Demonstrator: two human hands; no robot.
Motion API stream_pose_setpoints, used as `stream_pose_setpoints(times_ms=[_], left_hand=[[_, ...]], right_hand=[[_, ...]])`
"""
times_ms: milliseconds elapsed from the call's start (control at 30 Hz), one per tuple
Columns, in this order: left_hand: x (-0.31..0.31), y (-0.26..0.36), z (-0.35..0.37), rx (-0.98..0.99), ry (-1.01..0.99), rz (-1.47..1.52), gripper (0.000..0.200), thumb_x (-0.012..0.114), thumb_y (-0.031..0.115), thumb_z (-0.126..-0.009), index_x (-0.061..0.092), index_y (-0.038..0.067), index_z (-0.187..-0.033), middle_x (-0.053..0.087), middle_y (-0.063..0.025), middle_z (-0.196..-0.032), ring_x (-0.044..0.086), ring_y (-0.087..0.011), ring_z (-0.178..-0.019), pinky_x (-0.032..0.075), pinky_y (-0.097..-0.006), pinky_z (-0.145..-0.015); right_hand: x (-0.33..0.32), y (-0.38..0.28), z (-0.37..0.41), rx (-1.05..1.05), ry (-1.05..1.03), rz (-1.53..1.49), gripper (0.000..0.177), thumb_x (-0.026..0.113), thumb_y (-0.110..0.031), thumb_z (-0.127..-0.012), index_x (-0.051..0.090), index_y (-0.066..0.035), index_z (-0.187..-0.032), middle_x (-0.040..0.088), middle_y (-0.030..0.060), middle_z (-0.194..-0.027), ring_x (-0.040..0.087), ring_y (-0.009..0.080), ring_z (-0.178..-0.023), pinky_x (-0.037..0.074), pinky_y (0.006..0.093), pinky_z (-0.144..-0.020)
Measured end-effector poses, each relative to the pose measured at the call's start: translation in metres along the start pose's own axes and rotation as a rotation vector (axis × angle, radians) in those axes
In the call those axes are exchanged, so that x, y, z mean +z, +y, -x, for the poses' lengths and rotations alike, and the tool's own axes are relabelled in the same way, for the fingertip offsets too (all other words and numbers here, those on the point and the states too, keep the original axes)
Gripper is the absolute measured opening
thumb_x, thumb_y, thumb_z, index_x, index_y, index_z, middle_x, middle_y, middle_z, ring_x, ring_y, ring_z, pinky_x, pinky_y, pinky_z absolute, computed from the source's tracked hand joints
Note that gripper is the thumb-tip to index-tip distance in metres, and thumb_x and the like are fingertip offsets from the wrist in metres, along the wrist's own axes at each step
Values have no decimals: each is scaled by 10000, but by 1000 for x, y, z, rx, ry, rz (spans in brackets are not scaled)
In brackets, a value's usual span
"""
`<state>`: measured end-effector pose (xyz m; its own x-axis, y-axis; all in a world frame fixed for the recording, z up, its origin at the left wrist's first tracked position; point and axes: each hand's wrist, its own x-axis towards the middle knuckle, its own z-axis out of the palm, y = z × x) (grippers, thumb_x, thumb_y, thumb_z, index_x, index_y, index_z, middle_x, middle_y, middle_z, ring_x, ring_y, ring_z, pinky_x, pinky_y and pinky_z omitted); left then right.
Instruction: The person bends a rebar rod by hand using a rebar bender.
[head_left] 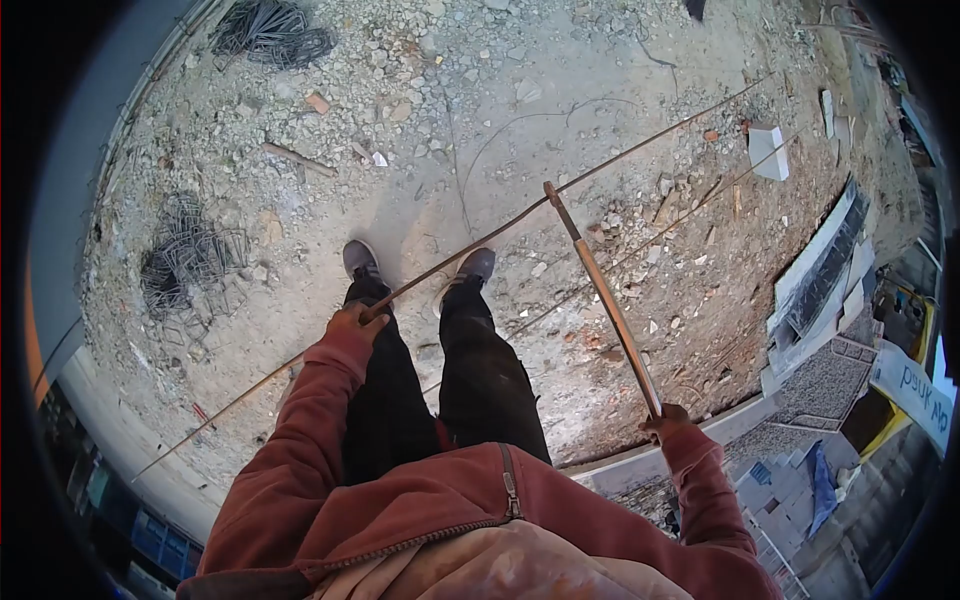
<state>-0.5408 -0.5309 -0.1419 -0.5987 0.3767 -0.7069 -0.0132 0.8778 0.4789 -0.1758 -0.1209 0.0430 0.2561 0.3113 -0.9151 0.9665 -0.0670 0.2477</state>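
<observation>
Jacket (400, 490): nearest
Long rod (450, 258): likely springy; left hand (352, 325) grips it partway, fingers closed
Metal bar (608, 300): likely stiff; right hand (666, 421) grips its end

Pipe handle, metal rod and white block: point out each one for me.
Pipe handle (616, 320): head view, midway along the tube.
Metal rod (440, 267): head view, on the shaft, image-left of the pipe handle.
White block (765, 142): head view, on its pale upper face.
</observation>
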Motion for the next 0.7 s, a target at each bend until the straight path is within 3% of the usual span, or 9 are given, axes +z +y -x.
stream_pose_setpoints(times_ms=[100,133,300,333,400,500,533,567,700], left_hand=[[-14,16,5,-52,52,32,314,658,336,-711,573,37,-749,567,-147,-697,561,-291,-686,435,-379,-634],[-18,20,8,-35,65,26,315,656,337,-713,571,35,-746,564,-144,-692,559,-289,-686,434,-376,-631],[-39,43,21,12,77,-46,315,647,339,-724,570,34,-744,547,-126,-668,550,-277,-656,431,-357,-601],[-41,48,25,22,78,-68,310,644,338,-729,572,37,-746,548,-123,-665,548,-274,-645,430,-356,-591],[-46,58,31,48,82,-113,301,638,336,-738,577,41,-750,550,-116,-661,545,-268,-624,429,-353,-571],[-49,73,37,-32,137,-182,300,634,332,-747,573,40,-716,548,-100,-610,529,-257,-551,417,-348,-516],[-53,80,41,-57,130,-136,310,633,335,-750,569,37,-695,533,-93,-579,515,-236,-525,408,-336,-502],[-59,90,43,-80,126,-91,322,632,338,-754,564,33,-675,517,-85,-547,502,-215,-499,399,-324,-488],[-85,116,57,-136,67,35,364,633,351,-764,560,22,-626,451,-48,-458,425,-117,-435,357,-285,-440]], right_hand=[[22,44,-70,-267,155,530,362,782,-187,-572,543,-14,-781,569,79,-709,570,180,-612,478,294,-533],[27,20,-61,-283,157,683,529,801,-212,-539,506,-20,-934,554,64,-766,560,180,-683,481,301,-597],[62,-24,-64,-342,13,-351,652,766,-178,-590,397,-95,-1122,530,27,-735,529,135,-596,447,271,-555],[79,-4,-116,-631,132,-286,608,708,-88,-660,357,-91,-1156,527,30,-718,486,97,-493,422,245,-404],[91,-40,-126,-594,373,-177,468,743,-195,-653,474,-41,-1004,476,4,-597,429,85,-446,373,250,-393],[95,-76,-141,-463,372,-230,350,749,-269,-651,532,-32,-792,440,-10,-553,366,80,-446,327,258,-408],[98,-83,-139,-482,469,-257,337,746,-293,-651,518,-46,-625,425,-18,-540,325,75,-464,294,263,-427],[97,-86,-134,-484,439,-406,379,742,-350,-635,522,-41,-626,468,6,-575,394,105,-534,335,281,-484],[81,-60,-138,-513,460,-496,355,756,-303,-634,514,-49,-584,404,-50,-520,326,69,-499,306,252,-451]])
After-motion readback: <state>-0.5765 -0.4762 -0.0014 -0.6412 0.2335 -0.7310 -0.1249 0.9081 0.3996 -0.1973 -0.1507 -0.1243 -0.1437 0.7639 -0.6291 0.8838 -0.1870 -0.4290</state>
